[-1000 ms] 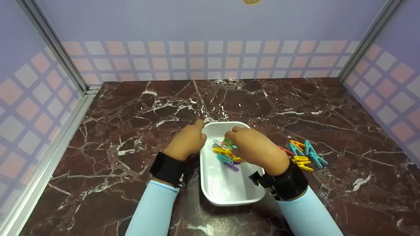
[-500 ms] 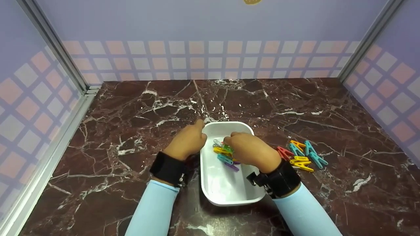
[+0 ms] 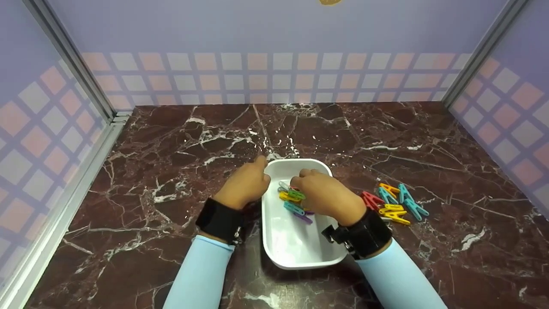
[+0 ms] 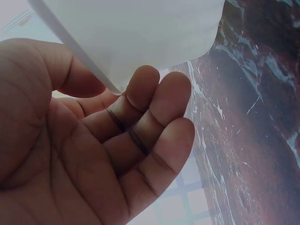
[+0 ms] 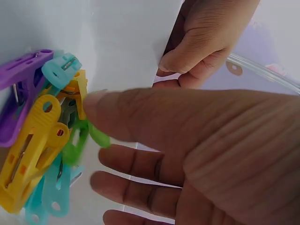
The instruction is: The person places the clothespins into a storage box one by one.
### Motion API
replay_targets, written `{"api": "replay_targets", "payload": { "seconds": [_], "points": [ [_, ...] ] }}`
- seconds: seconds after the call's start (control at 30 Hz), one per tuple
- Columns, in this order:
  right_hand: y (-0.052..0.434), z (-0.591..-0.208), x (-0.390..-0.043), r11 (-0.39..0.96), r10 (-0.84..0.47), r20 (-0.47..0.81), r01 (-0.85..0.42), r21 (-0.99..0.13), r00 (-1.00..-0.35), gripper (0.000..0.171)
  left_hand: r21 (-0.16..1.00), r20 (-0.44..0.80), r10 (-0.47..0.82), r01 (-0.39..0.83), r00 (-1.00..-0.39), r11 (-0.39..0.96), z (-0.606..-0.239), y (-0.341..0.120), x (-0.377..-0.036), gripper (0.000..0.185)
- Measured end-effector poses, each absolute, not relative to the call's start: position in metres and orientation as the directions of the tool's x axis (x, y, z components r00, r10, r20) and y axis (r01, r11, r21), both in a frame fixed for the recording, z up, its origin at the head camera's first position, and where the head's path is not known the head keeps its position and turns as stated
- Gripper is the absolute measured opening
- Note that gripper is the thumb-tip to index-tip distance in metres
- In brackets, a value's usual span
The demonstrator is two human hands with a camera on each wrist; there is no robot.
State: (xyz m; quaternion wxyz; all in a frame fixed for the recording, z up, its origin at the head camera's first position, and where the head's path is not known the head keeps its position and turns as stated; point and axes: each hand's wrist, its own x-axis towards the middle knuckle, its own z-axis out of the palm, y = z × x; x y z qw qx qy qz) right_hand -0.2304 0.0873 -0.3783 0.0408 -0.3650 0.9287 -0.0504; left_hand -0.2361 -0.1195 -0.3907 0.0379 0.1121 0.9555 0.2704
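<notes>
My left hand (image 3: 245, 184) grips the far left rim of a white plastic tub (image 3: 296, 253). In the left wrist view the thumb lies over the tub's edge (image 4: 140, 37) and the curled fingers are beneath. My right hand (image 3: 328, 195) is inside the tub, low over a small pile of plastic clothespins. A green clothespin (image 5: 77, 143), blurred in the right wrist view, lies on the pile just by the thumb tip; the fingers are loosely bent and spread from the thumb. Yellow (image 5: 30, 152), purple (image 5: 26, 70) and turquoise (image 3: 294, 209) clothespins lie around it. The index finger is mostly hidden.
Right of the tub, on the dark marbled tabletop (image 3: 180, 146), lie several more clothespins: red (image 3: 371, 200), turquoise (image 3: 414, 206), yellow (image 3: 394, 214) and orange (image 3: 388, 189). Panel walls (image 3: 279, 34) enclose the back and both sides.
My right hand has moved slightly left and down into the tub. The green clothespin has gone from the fingertips onto the pile. My left hand stays on the rim.
</notes>
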Motion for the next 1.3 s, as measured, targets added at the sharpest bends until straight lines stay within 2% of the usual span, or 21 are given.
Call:
{"api": "replay_targets", "payload": {
  "seconds": [0.47, 0.7, 1.1, 1.3],
  "points": [
    [0.090, -0.374, -0.230, 0.738, -0.667, -0.021, -0.657, -0.151, -0.744, 0.053, 0.523, -0.011, 0.237, 0.196, -0.971, 0.829, -0.391, -0.120, -0.237, 0.032],
    [0.096, -0.357, -0.223, 0.767, -0.634, -0.045, -0.619, -0.168, -0.772, 0.061, 0.514, -0.008, 0.245, 0.206, -0.970, 0.833, -0.391, -0.120, -0.237, 0.033],
    [0.125, -0.335, -0.225, 0.785, -0.579, 0.034, -0.569, -0.244, -0.814, 0.055, 0.524, 0.006, 0.233, 0.202, -0.972, 0.828, -0.391, -0.120, -0.236, 0.028],
    [0.152, -0.335, -0.235, 0.813, -0.504, 0.012, -0.479, -0.330, -0.864, 0.038, 0.530, -0.003, 0.235, 0.197, -0.972, 0.825, -0.392, -0.120, -0.237, 0.031]
  ]
}}
